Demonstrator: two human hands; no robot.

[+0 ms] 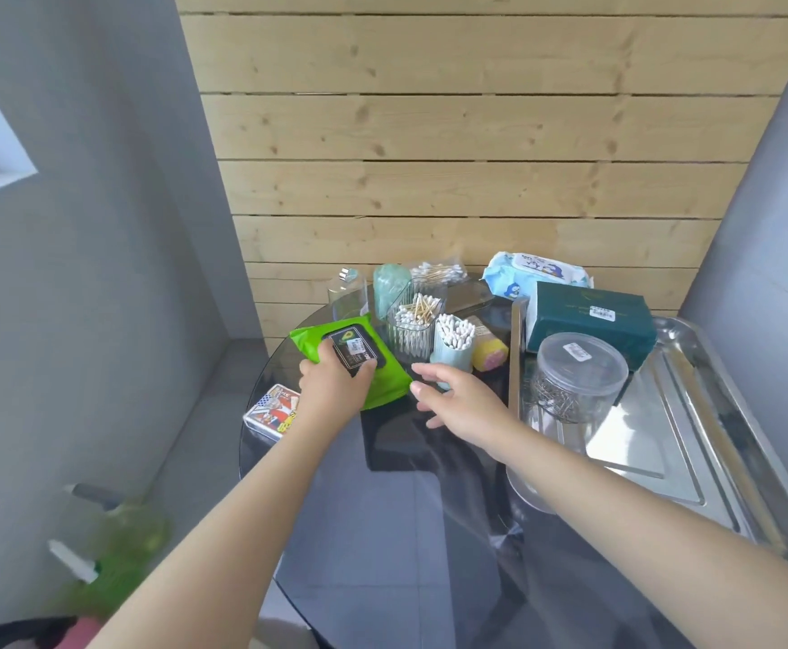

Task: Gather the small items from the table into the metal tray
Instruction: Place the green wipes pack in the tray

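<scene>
Left hand (335, 381) fingers clamp the near end of the green wipes pack (354, 356), which lies on the dark glass desk (396, 517) left of the swab cups; right hand (457, 400) hovers just beside it, fingers spread, holding nothing. Metal tray (719, 442) sits at the desk's right side (tissue box and clear jar already in it). Best move, judging from here: lift the pack clear of the mint swab cup (452, 346) before swinging right, right hand supporting the floppy far end
</scene>
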